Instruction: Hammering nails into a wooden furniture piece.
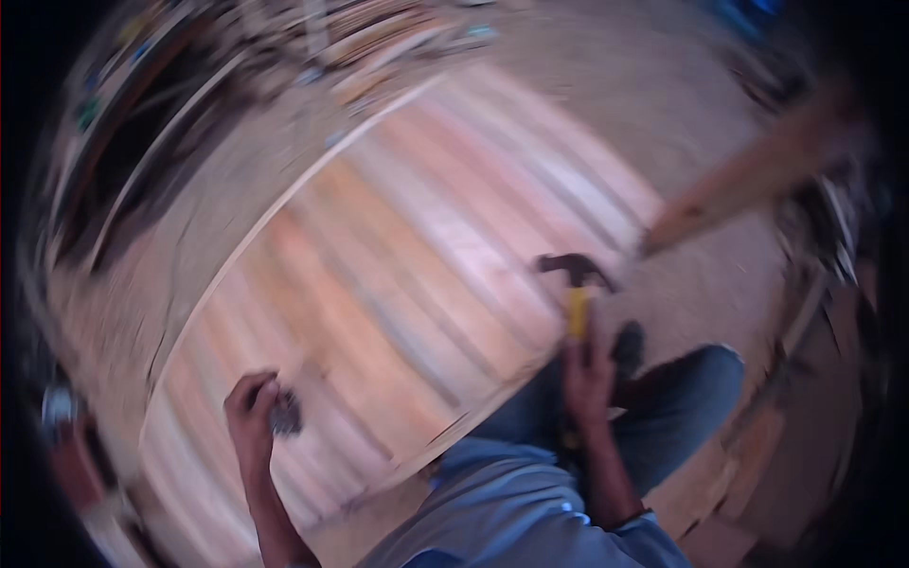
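My right hand (589,374) is wrapped round the yellow handle of a claw hammer (577,301), its dark head up, over the right edge of a large panel of wooden planks (388,256). Above the panel's near left part, my left hand (252,407) is closed with fingers curled. At its thumb side is a small dark grey clump (286,415), seemingly held against the fingers. Blur hides what the clump is made of.
A wooden post (748,170) slants in from the upper right to the panel's right corner. Stacked wood strips (379,43) lie beyond the far edge. At far left stands a dark curved-looking frame (142,142). My bent leg (686,407) is beside the panel.
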The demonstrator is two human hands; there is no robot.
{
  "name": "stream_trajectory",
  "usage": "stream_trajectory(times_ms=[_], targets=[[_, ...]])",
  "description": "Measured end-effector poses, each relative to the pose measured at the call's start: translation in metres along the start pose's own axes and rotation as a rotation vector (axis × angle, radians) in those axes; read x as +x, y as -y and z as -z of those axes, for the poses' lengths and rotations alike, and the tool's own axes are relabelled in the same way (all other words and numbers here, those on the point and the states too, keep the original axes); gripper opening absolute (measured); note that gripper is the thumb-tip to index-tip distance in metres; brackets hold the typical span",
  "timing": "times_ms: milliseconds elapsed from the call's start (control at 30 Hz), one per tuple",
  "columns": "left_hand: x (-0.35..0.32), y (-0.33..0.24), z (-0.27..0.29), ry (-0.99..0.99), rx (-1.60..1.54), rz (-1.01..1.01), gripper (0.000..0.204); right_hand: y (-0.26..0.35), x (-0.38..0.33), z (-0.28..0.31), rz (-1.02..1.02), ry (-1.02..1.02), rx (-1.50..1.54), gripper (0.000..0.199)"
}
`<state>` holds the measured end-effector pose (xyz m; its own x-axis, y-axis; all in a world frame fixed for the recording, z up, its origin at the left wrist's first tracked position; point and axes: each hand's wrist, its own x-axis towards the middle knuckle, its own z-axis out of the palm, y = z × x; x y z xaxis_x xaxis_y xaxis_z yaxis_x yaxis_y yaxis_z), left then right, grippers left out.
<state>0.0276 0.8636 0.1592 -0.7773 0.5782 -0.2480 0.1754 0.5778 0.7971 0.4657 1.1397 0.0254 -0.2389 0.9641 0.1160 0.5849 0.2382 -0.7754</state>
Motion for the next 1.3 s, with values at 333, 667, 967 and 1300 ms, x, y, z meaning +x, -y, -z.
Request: stream_trajectory(times_ms=[333, 667, 967, 1300], targets=[[0.076, -0.200, -0.358, 0.698, -0.325, -0.455, 0.030, 0.018, -0.027, 0.072, -0.291, -0.249, 0.020, 0.074], [0.103, -0.226, -0.499, 0.929, 0.031, -1.061, 0.016, 0.015, -0.004, 0.088, -0.383, -0.305, 0.018, 0.066], [0.095, -0.223, -0.505, 0.825, 0.056, -1.126, 0.015, 0.036, 0.035, 0.096, -0.009, -0.326, -0.140, 0.067], [0.098, -0.219, -0.507, 0.798, 0.080, -1.143, 0.016, 0.041, 0.052, 0.091, -0.163, -0.248, -0.153, 0.065]])
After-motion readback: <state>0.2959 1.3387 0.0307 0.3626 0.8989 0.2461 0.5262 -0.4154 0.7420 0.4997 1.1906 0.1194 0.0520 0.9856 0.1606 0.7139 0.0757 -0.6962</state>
